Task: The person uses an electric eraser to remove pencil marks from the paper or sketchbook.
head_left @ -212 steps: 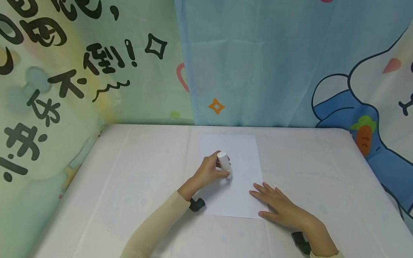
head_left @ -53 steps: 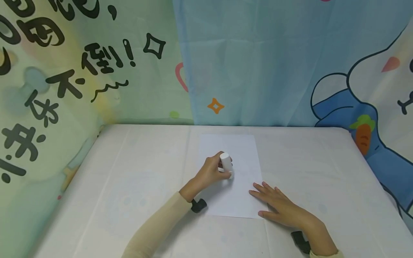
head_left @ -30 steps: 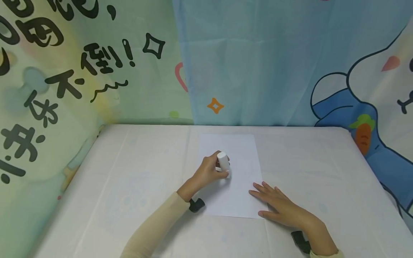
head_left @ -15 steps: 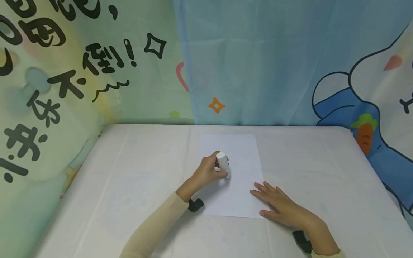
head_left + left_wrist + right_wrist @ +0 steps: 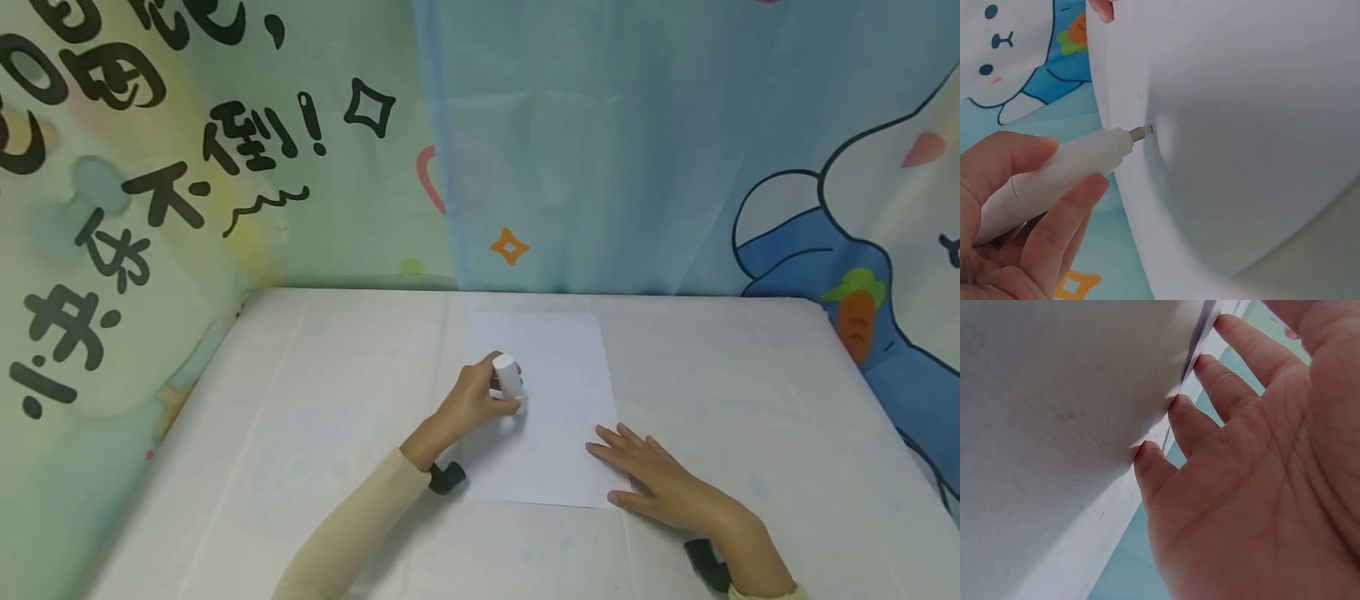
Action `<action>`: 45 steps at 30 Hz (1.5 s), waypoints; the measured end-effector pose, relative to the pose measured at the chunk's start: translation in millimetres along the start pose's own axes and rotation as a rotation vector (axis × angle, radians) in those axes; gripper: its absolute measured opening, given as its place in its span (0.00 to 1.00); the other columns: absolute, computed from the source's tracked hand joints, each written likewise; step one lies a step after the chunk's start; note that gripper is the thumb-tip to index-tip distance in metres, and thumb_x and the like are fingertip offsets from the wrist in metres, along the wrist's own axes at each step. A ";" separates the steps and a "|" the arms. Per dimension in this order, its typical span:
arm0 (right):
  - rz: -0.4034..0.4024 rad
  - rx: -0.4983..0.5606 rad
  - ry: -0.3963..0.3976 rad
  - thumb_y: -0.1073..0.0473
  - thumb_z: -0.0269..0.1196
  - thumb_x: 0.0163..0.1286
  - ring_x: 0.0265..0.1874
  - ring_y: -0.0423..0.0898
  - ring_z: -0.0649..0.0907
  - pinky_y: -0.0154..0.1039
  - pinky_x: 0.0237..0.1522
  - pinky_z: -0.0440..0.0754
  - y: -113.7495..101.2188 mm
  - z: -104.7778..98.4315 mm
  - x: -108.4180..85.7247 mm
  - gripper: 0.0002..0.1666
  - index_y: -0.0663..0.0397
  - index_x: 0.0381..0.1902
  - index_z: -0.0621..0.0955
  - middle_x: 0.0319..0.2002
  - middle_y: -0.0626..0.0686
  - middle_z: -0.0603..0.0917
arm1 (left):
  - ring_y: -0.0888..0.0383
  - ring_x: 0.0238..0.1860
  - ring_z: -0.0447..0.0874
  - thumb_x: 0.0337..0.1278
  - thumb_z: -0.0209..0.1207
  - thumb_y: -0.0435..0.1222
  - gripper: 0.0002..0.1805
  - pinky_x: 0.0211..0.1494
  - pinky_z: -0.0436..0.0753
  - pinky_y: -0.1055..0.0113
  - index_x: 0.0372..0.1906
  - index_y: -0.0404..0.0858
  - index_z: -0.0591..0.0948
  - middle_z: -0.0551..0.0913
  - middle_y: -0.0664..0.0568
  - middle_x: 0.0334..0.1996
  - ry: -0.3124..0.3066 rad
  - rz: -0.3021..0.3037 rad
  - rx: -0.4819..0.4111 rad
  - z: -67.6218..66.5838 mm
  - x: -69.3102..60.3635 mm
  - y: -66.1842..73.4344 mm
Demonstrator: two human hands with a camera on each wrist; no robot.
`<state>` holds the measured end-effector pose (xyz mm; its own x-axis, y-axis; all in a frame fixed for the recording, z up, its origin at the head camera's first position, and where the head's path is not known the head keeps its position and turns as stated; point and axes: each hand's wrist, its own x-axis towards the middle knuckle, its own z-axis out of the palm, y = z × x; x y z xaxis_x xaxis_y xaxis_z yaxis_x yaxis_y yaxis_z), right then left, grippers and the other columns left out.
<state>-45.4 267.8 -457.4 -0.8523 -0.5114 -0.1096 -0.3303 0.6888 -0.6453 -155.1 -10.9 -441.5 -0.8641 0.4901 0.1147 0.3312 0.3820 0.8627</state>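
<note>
My left hand (image 5: 472, 396) grips a thick white electric eraser (image 5: 510, 379) over a white sheet of paper (image 5: 558, 367). In the left wrist view, thumb and fingers wrap the body of the electric eraser (image 5: 1066, 172). Its narrow metal collar and pale tip meet the paper, or nearly so. No clear marks can be made out on the sheet in the head view. My right hand (image 5: 660, 479) lies with fingers spread at the sheet's lower right edge. In the right wrist view, the right hand's fingertips (image 5: 1150, 453) touch the surface.
A white cloth (image 5: 322, 358) covers the table beneath the sheet. Behind it hang printed curtains, one blue (image 5: 622, 150) and one green-yellow with black characters. Dark wrist-worn devices (image 5: 447, 478) sit below both wrists.
The left hand, still holding the electric eraser, makes small shifts sideways over the paper and is now a little farther left. The right hand stays at the sheet's edge. The head view swings slightly.
</note>
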 end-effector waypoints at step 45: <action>0.009 0.011 -0.008 0.48 0.62 0.69 0.76 0.58 0.48 0.65 0.72 0.39 -0.8 -0.2 -2.0 0.37 0.55 0.71 0.67 0.73 0.64 0.59 | 0.39 0.40 0.86 0.45 0.67 0.20 0.21 0.41 0.87 0.65 0.47 0.22 0.74 0.83 0.31 0.43 0.260 -0.135 -0.266 1.3 -16.1 -23.4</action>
<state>-43.5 268.4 -456.4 -0.8520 -0.5092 -0.1218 -0.3180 0.6882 -0.6521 -148.5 -26.7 -464.2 -0.9715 0.2217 0.0834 0.1282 0.1961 0.9722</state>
